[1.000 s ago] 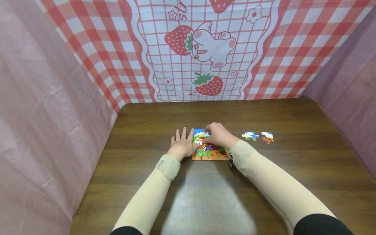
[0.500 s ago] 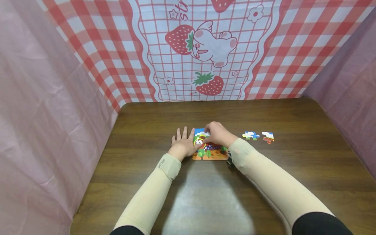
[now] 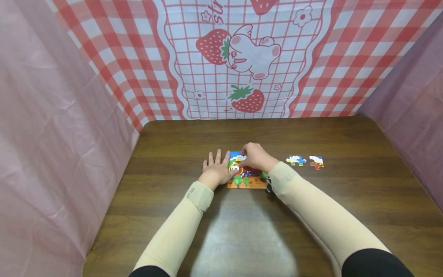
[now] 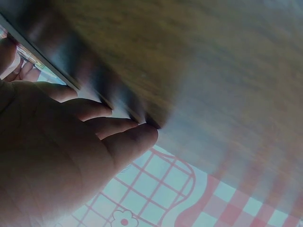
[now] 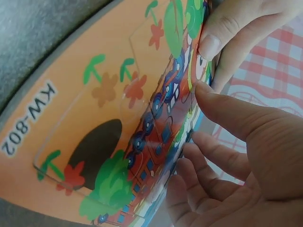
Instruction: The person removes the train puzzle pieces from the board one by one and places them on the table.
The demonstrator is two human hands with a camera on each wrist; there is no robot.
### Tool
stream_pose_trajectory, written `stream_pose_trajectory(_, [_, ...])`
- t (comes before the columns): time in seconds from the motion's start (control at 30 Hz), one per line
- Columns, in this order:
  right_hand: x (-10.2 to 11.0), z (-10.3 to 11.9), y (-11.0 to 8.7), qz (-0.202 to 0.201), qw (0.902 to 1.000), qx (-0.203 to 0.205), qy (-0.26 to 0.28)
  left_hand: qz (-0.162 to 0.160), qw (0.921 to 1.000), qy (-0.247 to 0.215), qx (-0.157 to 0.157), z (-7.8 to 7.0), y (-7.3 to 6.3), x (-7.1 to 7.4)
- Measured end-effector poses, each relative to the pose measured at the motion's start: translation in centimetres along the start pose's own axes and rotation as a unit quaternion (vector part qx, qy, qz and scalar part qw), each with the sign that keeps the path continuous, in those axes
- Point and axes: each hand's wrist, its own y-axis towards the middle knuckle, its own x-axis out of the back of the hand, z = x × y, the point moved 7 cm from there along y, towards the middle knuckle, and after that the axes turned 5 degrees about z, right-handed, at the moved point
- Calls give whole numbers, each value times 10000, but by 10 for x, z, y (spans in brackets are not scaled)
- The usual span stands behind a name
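Observation:
A small colourful jigsaw puzzle board (image 3: 247,184) with a cartoon train picture lies flat on the table. My left hand (image 3: 215,171) rests spread at its left edge, fingers straight and thumb reaching onto the picture. Over the board's upper middle is my right hand (image 3: 258,158), thumb and fingers bent down to the surface. In the right wrist view, the right hand (image 5: 246,151) pinches a puzzle piece at the train picture, its outline mostly hidden by the fingers. The left thumb (image 5: 211,46) presses close beside it. The board's orange lower part (image 5: 71,137) bears "KW-802".
Two loose puzzle pieces lie to the right of the board: a blue and white one (image 3: 295,160) and a white and red one (image 3: 316,162). A brown wooden table (image 3: 166,154) bears everything. Behind it hangs a red checked cloth (image 3: 221,88); pink curtains (image 3: 52,134) flank it.
Hands and board stay almost in place. The right hand and forearm shift very slightly; the whole head view drifts a little to the right.

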Motion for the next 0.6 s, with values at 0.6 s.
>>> stream_pose_trajectory(0.6, [2, 0, -5, -230, 9959, -785, 379, -2, 9999, 47, 100, 2, 7, -5])
